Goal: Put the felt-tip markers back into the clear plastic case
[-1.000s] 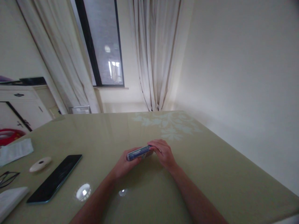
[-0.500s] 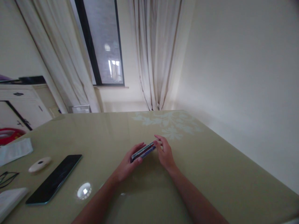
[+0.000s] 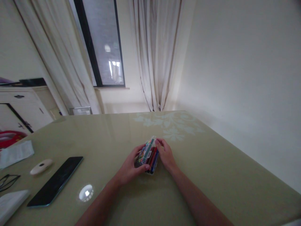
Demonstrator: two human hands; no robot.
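A small clear plastic case of coloured pens (image 3: 148, 151) is held tilted above the table, its printed face and a row of red and blue pens turned toward me. My left hand (image 3: 130, 164) is closed round its left side, thumb across the near lower edge and fingers behind. At the far right corner, my right hand (image 3: 166, 155) pinches the case between thumb and fingers; some of those fingertips are hidden.
On the table (image 3: 113, 131) to the left lie a black phone (image 3: 56, 181), a white oval object (image 3: 41, 166), dark-framed glasses (image 3: 9, 182), a white slab-like thing (image 3: 13, 202) and a pale sheet (image 3: 17, 153). A wall (image 3: 246, 94) borders the right side.
The case has turned from showing its thin edge to showing its printed face and pens. My left hand has rolled with it, and my right hand has stayed at its far end.
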